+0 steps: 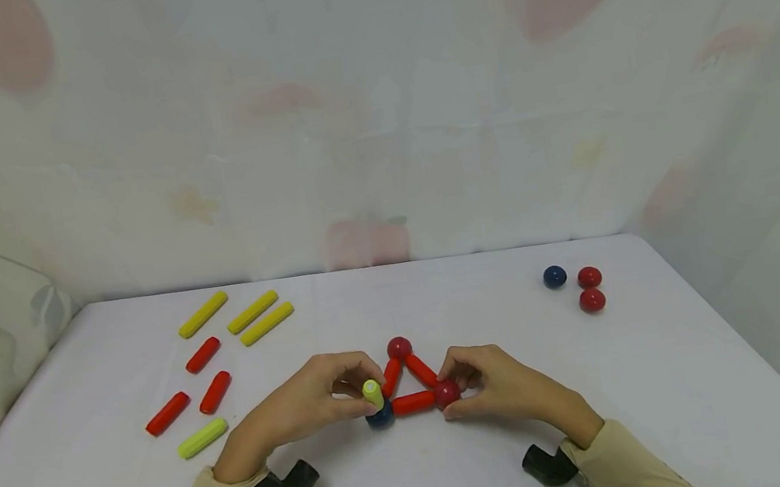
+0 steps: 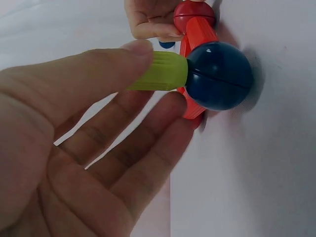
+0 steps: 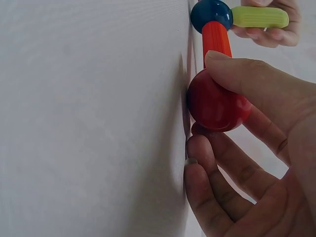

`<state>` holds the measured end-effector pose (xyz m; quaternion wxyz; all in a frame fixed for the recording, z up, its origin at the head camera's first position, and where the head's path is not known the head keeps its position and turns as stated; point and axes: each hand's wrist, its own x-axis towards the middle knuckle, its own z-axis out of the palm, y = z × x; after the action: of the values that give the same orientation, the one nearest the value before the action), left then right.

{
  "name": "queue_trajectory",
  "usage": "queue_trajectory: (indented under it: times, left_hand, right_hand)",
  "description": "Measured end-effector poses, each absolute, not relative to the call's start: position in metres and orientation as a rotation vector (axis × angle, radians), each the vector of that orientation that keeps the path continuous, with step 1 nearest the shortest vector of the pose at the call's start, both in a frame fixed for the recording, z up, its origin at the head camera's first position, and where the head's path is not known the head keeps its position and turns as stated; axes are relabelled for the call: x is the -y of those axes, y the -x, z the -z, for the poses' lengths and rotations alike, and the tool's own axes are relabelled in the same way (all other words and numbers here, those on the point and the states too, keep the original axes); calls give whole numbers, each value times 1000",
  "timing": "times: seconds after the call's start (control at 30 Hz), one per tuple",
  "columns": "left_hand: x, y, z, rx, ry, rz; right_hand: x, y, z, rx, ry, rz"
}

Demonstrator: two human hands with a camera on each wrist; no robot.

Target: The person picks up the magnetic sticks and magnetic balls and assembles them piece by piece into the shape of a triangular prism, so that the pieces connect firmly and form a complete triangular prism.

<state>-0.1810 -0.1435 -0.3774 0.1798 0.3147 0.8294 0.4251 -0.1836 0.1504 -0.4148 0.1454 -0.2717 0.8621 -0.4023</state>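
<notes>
A flat triangle lies on the table, made of three red rods (image 1: pixel 414 402) joined by balls. Its far corner is a red ball (image 1: pixel 399 348), its left corner a dark blue ball (image 1: pixel 380 416), its right corner another red ball (image 1: pixel 447 393). My left hand (image 1: pixel 329 393) pinches a yellow-green rod (image 2: pixel 165 70) that stands up from the blue ball, its lower end against the ball in the left wrist view. My right hand (image 1: pixel 491 379) grips the right red ball (image 3: pixel 217 101) between thumb and fingers.
At the left lie several yellow rods (image 1: pixel 267 324), several loose red rods (image 1: pixel 215 393) and a yellow-green rod (image 1: pixel 203 439). Toward the back right are a blue ball (image 1: pixel 554 277) and two red balls (image 1: pixel 593 300). A patterned cloth (image 1: pixel 377 154) hangs behind the table.
</notes>
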Motion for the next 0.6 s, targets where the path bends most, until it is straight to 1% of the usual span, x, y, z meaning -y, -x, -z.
queue_trajectory:
  times: [0.23,0.6]
  left_hand:
    - [152,183,367,-2457,-898,-1045]
    - [171,184,346,-2648,-829,-993]
  right_hand:
    - [-150,185,415,-2491,783,1155]
    - [-152,188,415,-2488,775,1162]
